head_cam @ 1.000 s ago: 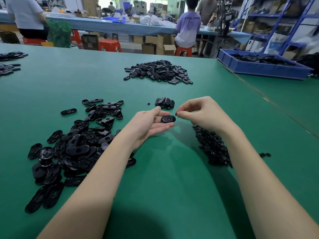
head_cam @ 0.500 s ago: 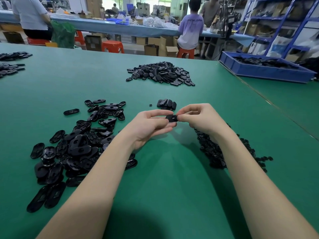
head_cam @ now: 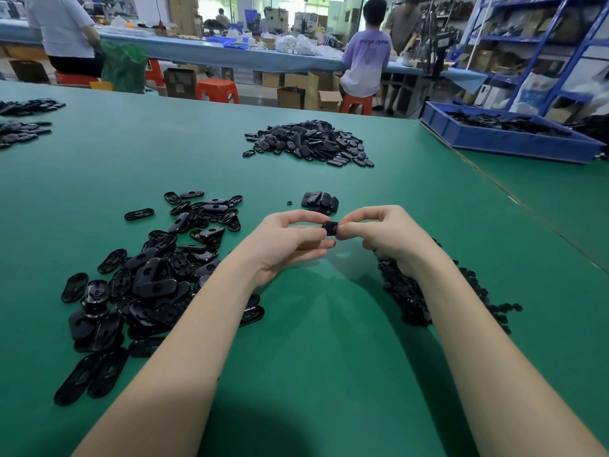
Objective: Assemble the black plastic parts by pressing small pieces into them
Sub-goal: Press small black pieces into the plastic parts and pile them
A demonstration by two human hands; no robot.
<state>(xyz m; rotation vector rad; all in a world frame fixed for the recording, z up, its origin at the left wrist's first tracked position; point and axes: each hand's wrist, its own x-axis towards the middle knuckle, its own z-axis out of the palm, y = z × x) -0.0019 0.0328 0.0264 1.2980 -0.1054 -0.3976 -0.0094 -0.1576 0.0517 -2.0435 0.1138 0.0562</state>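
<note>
Head view: both hands are meeting above the table (head_cam: 296,374) mid-area, well in from the near edge. Left hand (head_cam: 290,240) is pinching 1 black part (head_cam: 330,228) btwn thumb & curled fingers; right hand (head_cam: 384,234) is gripping the same part from the other side, fingertips curled tight on it. The small piece itself is hidden under the fingers, can't tell if seated. Judging by this, the press-in step is under way; next move prob. calls for firm thumb pressure w/ the part held steady, then dropping it w/ the little stack (head_cam: 320,202) just beyond the hands.

Around: loose pile of oval shells (head_cam: 148,282) is lying toward the left near edge, small pieces (head_cam: 425,298) are sitting under the right wrist, a bigger heap (head_cam: 309,143) is lying toward the far edge, blue bin (head_cam: 507,140) is sitting at the far right corner. Nothing is blocking the hands; right forearm is covering part of the small pieces.
</note>
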